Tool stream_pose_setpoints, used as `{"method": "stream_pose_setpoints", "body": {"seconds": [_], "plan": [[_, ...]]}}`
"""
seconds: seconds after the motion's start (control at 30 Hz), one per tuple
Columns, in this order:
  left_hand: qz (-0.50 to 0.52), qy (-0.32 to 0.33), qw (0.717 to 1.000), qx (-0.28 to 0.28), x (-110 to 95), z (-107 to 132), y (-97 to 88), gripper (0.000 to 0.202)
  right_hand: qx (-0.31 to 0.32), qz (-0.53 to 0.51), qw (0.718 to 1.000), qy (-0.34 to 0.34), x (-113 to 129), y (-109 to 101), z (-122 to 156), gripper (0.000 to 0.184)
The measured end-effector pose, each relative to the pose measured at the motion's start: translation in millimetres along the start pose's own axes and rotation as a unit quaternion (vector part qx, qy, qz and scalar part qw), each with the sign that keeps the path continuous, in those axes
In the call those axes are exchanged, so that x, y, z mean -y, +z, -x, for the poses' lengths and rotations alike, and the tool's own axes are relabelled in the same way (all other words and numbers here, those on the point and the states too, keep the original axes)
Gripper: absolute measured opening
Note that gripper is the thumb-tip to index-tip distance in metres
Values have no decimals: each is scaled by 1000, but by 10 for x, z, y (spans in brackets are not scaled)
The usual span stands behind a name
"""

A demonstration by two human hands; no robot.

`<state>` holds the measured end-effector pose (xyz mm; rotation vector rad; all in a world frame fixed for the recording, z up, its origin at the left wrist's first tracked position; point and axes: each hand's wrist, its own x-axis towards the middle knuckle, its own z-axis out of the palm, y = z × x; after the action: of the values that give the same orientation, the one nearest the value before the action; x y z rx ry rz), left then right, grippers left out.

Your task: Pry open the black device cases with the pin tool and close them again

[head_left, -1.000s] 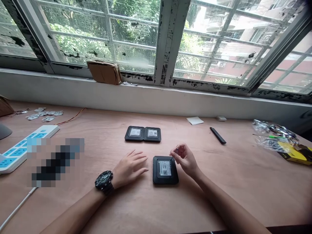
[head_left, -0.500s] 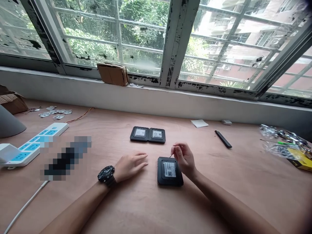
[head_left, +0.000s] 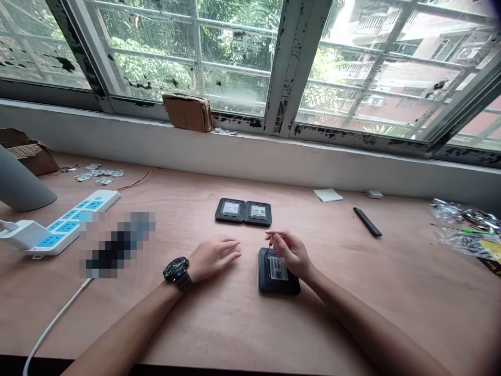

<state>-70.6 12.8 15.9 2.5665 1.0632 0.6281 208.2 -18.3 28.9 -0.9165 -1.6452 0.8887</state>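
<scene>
Fingers [head_left: 274, 241] of your right hand [head_left: 291, 254] pinch a thin pin [head_left: 268, 250] over the far-left corner of the black device [head_left: 274, 282]; your left hand [head_left: 213, 256] rests flat and empty just beside it.

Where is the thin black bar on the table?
In the head view, the bar lies right of the right hand, on the table, near the white pad.

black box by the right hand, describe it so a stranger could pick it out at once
On the brown wooden table under the window, a pair of flat black square boxes with white labels lies side by side mid-table. The lone black box lies nearer, under the right hand, which pinches a thin pin at its far corner.
</scene>
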Motion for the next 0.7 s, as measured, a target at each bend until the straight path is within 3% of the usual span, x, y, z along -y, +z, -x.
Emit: {"method": "stream_pose_setpoints", "body": {"seconds": [0.1, 0.27, 0.37, 0.43, 0.53, 0.7], "plan": [[-14, 8, 1000, -9, -6, -1, 9, 32, -29, -8, 1000, -7, 43, -33, -19, 19], [-48, 70, 996, -34, -150, -55, 151, 32, -109, -66, 992, -23, 102, -245, -79, 25], [-59, 140, 988, -3, -303, -94, 261, 53, -171, -5, 984, -56, 71, -520, -96, 25], [-71, 179, 981, 28, -403, -79, 305, 66, -187, 88, 975, -77, -2, -735, -64, 25], [-104, 212, 972, 14, -533, 34, 318, 63, -128, 267, 950, -96, -149, -1035, 59, 23], [-135, 303, 938, -103, -719, 225, 322, 47, -15, 436, 897, -74, -315, -1322, 288, 21]]}}
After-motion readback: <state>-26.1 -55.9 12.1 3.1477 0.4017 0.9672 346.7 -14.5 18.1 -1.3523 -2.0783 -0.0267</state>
